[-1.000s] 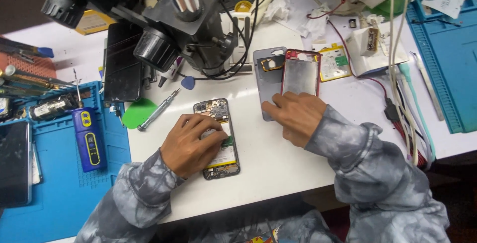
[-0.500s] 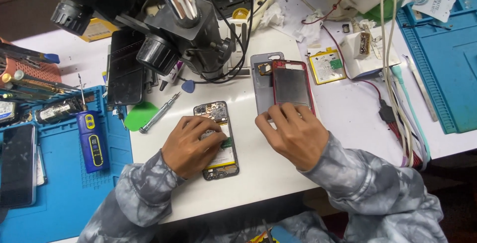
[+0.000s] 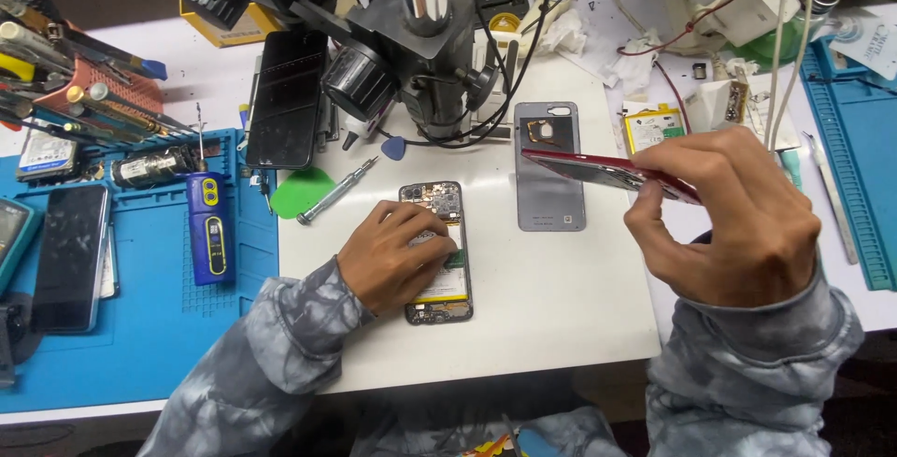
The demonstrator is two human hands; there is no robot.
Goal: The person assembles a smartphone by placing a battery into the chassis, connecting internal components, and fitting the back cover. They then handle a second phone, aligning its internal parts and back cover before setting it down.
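My left hand [image 3: 397,256] lies flat on the opened phone [image 3: 437,251], fingers spread over its exposed middle and pinning it to the white work mat [image 3: 561,307]; the phone sits upright on the mat with its circuit board end pointing away from me. My right hand [image 3: 733,219] is lifted off the mat and pinches a red phone frame [image 3: 607,172] by its near end, holding it almost edge-on to the camera, so I can't quite tell which face is up. The frame hangs above the grey back cover [image 3: 549,167], which lies flat on the mat just right of the opened phone. A silver screwdriver [image 3: 334,192] and a green pick [image 3: 301,190] rest to the left, below the microscope [image 3: 411,64]. A blue mat [image 3: 168,326] holds a dark phone [image 3: 70,256].
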